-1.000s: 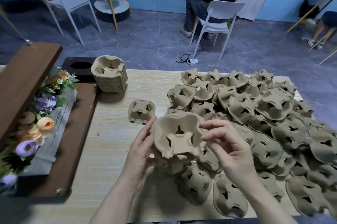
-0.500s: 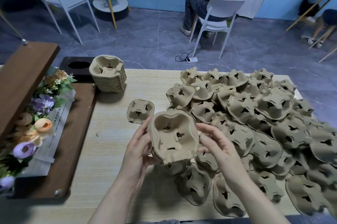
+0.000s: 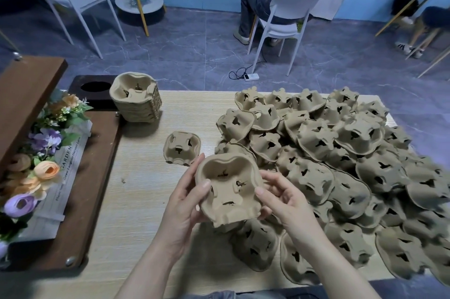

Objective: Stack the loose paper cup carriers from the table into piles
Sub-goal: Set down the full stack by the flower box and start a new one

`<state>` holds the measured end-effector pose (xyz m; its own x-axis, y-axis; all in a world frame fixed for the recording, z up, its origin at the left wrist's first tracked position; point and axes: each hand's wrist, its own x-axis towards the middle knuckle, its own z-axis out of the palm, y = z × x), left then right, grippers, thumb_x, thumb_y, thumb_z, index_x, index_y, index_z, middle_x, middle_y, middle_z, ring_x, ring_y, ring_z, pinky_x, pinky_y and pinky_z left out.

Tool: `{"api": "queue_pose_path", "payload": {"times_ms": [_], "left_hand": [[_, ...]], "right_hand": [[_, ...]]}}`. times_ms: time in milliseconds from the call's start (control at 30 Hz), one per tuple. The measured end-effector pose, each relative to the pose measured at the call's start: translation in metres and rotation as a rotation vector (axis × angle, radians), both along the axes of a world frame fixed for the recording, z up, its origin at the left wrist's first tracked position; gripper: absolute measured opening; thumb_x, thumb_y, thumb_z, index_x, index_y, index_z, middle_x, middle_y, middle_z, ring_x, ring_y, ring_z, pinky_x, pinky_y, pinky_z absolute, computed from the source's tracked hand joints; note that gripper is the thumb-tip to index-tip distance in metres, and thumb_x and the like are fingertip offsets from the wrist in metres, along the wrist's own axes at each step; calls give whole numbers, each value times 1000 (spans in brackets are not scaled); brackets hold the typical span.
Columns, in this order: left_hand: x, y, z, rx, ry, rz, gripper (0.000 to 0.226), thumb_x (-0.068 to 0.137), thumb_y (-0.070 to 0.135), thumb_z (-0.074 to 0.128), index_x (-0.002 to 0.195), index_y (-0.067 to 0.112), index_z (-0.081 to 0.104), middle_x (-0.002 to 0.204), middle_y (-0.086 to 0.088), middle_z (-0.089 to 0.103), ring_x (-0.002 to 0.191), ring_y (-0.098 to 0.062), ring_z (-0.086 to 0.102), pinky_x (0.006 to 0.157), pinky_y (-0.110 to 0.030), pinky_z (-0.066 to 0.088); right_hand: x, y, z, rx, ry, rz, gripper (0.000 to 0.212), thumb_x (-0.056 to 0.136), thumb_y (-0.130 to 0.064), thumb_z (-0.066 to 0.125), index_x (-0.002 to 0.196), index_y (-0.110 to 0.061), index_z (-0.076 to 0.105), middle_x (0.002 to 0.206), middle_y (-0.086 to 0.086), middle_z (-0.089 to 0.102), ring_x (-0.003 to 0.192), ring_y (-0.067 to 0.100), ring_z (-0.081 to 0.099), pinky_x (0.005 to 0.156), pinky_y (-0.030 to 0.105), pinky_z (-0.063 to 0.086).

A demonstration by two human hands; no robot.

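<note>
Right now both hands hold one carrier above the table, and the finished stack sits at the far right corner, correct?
Not quite. The head view shows the finished stack at the far left, beside the flowers. Both the left hand and right hand do hold one carrier.

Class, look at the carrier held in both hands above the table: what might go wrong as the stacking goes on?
1. The held carrier faces hollow side up, while the single carrier on the table lies hollow side down, so they may not nest.
2. The big heap reaches the table's right edge; a bump could knock pieces off.
3. The finished pile looks tall and could lean.
</note>
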<state>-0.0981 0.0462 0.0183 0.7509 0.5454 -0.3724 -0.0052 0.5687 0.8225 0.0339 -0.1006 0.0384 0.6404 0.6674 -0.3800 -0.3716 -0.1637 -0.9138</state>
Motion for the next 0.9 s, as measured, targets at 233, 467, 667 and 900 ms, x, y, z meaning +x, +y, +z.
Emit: {"api": "queue_pose_path", "payload": {"times_ms": [233, 467, 667, 900], "left_hand": [[3, -3, -12, 21, 12, 27, 64, 62, 41, 73, 125, 45, 62, 132, 10, 63, 119, -22, 62, 80, -45, 51], [11, -11, -14, 20, 18, -9, 64, 62, 40, 78, 124, 44, 62, 130, 10, 65, 115, -20, 65, 77, -41, 52], [18, -16, -15, 16, 27, 9, 57, 71, 27, 69, 125, 40, 62, 128, 9, 66, 117, -21, 63, 80, -40, 51], [19, -19, -11, 21, 42, 27, 54, 71, 30, 69, 123, 44, 63, 127, 10, 67, 117, -20, 64, 75, -38, 53]], "right_hand": [[34, -28, -8, -222, -427, -38, 24, 84, -31, 69, 108, -29, 69, 102, -4, 69, 81, 6, 62, 71, 18, 48], [120, -82, -33, -593, -820, -220, 26, 86, -24, 71, 111, -25, 64, 113, 1, 56, 70, 9, 56, 79, 30, 51], [172, -62, -29, -642, -970, -107, 44, 87, -24, 70, 129, -18, 57, 127, 2, 50, 100, 18, 58, 91, 38, 48], [215, -28, -29, -780, -969, 128, 59, 89, -30, 66, 142, -18, 44, 138, 6, 51, 125, 22, 50, 101, 37, 42]]}}
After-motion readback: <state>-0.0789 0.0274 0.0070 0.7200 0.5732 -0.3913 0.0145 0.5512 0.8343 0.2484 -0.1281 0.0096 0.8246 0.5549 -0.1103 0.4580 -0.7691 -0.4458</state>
